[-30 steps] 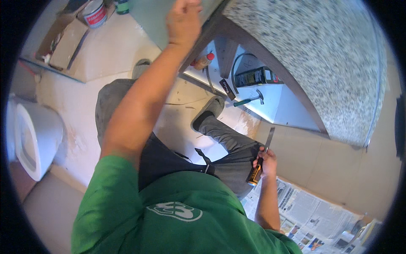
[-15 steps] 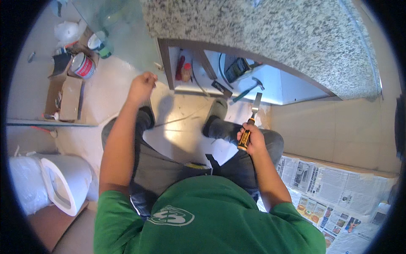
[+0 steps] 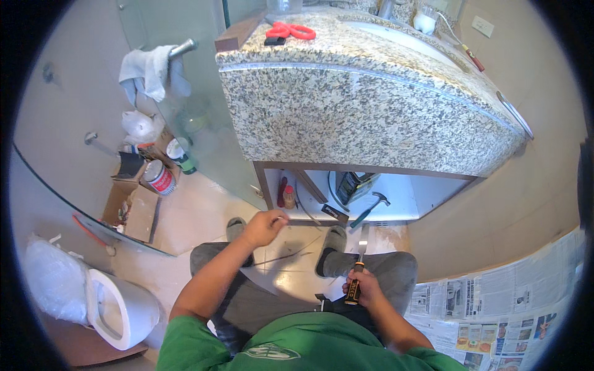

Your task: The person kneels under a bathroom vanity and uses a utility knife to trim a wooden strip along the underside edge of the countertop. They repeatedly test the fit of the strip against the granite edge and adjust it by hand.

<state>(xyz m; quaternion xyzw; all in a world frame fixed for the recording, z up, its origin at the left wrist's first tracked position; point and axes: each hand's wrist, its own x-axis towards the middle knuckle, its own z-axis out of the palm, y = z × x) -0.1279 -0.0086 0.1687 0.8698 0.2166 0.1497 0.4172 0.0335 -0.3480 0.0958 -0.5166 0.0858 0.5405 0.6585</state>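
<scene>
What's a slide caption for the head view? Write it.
Right hand grips a chisel; left hand hovers before the granite vanity.

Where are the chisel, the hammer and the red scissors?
chisel (image 3: 357, 264): head view, on the shaft just above the right hand (image 3: 364, 288) holding it.
hammer (image 3: 370, 208): head view, on its handle, inside the cabinet.
scissors (image 3: 291, 30): head view, on the red handles, on the countertop.

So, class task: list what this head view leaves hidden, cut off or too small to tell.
- Left hand: something thin seems pinched in the fingertips, too small to name.
- Chisel: lower handle is covered by the right hand.
- Cabinet shelf: its back is hidden by the stone counter.
- Toilet: partly hidden by a plastic bag.
- Newspaper: cut off at the picture's rim.
</scene>
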